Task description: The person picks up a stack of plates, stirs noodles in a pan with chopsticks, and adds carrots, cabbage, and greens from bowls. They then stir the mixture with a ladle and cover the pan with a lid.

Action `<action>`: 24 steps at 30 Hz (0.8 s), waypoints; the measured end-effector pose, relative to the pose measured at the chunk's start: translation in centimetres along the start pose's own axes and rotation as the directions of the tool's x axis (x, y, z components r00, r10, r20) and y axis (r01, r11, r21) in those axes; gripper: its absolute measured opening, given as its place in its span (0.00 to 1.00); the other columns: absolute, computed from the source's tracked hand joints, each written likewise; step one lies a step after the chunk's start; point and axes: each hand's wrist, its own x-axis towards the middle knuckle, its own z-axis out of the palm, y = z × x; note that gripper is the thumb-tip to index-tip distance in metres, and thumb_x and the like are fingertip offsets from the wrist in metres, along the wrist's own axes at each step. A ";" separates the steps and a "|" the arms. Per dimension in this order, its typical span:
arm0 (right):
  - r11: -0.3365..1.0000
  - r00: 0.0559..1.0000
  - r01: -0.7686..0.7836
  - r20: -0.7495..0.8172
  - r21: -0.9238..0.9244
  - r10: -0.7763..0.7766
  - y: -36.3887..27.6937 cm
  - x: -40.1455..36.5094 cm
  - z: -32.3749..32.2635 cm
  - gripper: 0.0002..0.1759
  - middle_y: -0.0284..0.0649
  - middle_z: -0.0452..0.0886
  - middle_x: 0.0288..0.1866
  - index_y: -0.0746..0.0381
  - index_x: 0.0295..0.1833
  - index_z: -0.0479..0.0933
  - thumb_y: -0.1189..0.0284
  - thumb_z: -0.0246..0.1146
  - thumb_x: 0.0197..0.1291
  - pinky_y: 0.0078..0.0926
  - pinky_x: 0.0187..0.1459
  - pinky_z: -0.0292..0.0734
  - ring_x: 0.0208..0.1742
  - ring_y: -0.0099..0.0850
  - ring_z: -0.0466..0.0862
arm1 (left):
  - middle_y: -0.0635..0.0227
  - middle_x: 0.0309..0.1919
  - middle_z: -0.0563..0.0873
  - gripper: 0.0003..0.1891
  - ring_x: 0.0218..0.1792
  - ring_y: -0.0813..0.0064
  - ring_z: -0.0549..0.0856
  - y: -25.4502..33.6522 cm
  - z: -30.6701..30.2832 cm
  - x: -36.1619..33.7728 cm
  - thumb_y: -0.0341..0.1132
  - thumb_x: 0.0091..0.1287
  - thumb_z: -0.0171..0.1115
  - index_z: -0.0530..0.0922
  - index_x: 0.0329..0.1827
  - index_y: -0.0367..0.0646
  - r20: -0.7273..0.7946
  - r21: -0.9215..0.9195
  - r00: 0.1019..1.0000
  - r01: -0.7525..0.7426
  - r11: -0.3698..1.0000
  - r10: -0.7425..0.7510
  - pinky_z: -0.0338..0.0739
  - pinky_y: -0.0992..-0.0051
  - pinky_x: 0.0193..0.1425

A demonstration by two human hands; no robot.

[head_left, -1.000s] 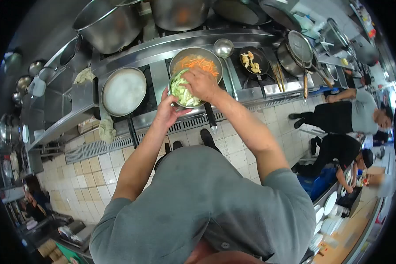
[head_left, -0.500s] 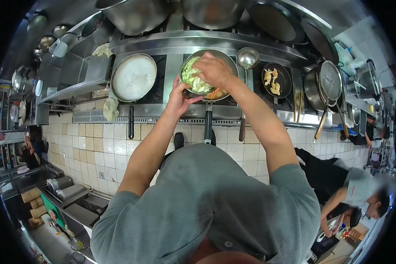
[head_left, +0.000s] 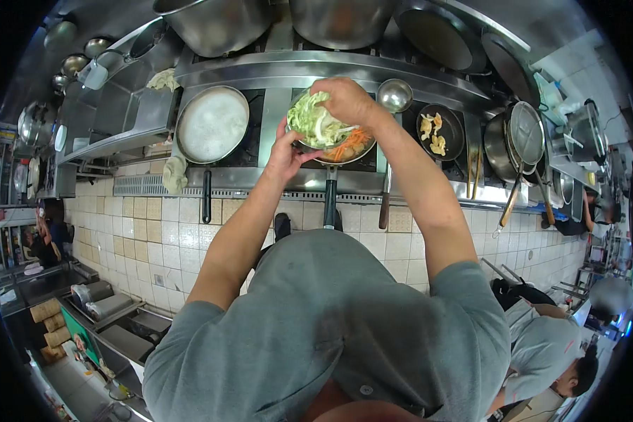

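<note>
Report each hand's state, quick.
Left hand: closed, holding the round, silver-coloured metal bowl.
Right hand: curled at the shredded pale-green cabbage; whether gripping any cannot be told.

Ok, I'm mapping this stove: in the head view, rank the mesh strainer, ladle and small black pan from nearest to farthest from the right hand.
1. Ladle, just right of the right hand.
2. Small black pan, further right.
3. Mesh strainer, farthest right of the three.

The head camera looks forward and down past the shirt (head_left: 309,302) toward both hands (head_left: 350,103).
</note>
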 end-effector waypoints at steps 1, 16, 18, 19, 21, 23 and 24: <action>0.999 0.998 0.000 -0.061 0.037 0.002 0.4 0.2 -0.2 0.14 0.48 0.87 0.44 0.62 0.48 0.83 0.76 0.67 0.55 0.41 0.52 0.80 0.47 0.51 0.85 | 0.58 0.68 0.70 0.35 0.65 0.48 0.76 0.2 0.1 0.1 0.31 0.64 0.56 0.59 0.76 0.61 -0.002 0.001 1.000 -0.002 1.000 0.002 0.83 0.40 0.60; 0.688 0.737 -0.340 -0.272 0.641 0.618 9.7 -4.8 1.2 0.12 0.35 0.87 0.41 0.64 0.49 0.82 0.73 0.72 0.62 0.26 0.43 0.80 0.39 0.23 0.83 | 0.54 0.69 0.67 0.37 0.66 0.44 0.76 2.6 -3.2 0.5 0.30 0.62 0.56 0.58 0.76 0.60 -0.016 -0.085 0.991 -0.135 0.987 0.134 0.84 0.37 0.58; 0.553 0.669 -0.360 -0.205 0.751 0.715 10.0 -6.0 2.7 0.12 0.34 0.86 0.41 0.64 0.50 0.81 0.74 0.71 0.63 0.24 0.40 0.80 0.39 0.21 0.83 | 0.55 0.70 0.67 0.36 0.66 0.44 0.76 2.8 -4.0 0.5 0.30 0.62 0.56 0.59 0.75 0.59 -0.010 -0.120 0.990 -0.141 0.983 0.141 0.83 0.37 0.59; 0.543 0.681 -0.435 -0.132 0.718 0.720 10.3 -6.6 3.6 0.14 0.35 0.87 0.43 0.62 0.52 0.81 0.73 0.72 0.62 0.25 0.42 0.81 0.40 0.23 0.84 | 0.55 0.70 0.67 0.36 0.66 0.44 0.76 2.9 -4.3 0.4 0.30 0.62 0.56 0.59 0.75 0.59 -0.010 -0.118 0.990 -0.140 0.983 0.140 0.83 0.37 0.59; 0.525 0.686 -0.572 0.017 0.631 0.727 11.2 -7.4 5.8 0.19 0.38 0.87 0.46 0.60 0.58 0.81 0.71 0.72 0.62 0.28 0.46 0.82 0.43 0.27 0.86 | 0.56 0.70 0.68 0.36 0.66 0.45 0.76 3.1 -4.6 0.2 0.31 0.62 0.57 0.59 0.76 0.59 -0.026 -0.145 0.988 -0.151 0.978 0.149 0.82 0.37 0.60; 0.646 0.745 -0.597 0.033 0.476 0.666 13.1 -7.8 9.4 0.20 0.40 0.87 0.48 0.60 0.59 0.80 0.69 0.72 0.62 0.29 0.49 0.82 0.46 0.29 0.86 | 0.54 0.71 0.67 0.36 0.69 0.44 0.72 3.3 -4.1 -0.6 0.33 0.60 0.61 0.61 0.74 0.54 -0.035 -0.112 0.986 -0.165 0.980 0.162 0.76 0.37 0.68; 0.747 0.795 -0.590 0.063 0.305 0.603 13.4 -7.5 10.7 0.22 0.42 0.87 0.50 0.60 0.60 0.80 0.68 0.72 0.62 0.30 0.53 0.81 0.49 0.31 0.86 | 0.54 0.71 0.67 0.35 0.69 0.44 0.73 3.3 -4.3 -0.8 0.33 0.61 0.61 0.61 0.74 0.54 -0.038 -0.124 0.985 -0.173 0.977 0.169 0.75 0.37 0.68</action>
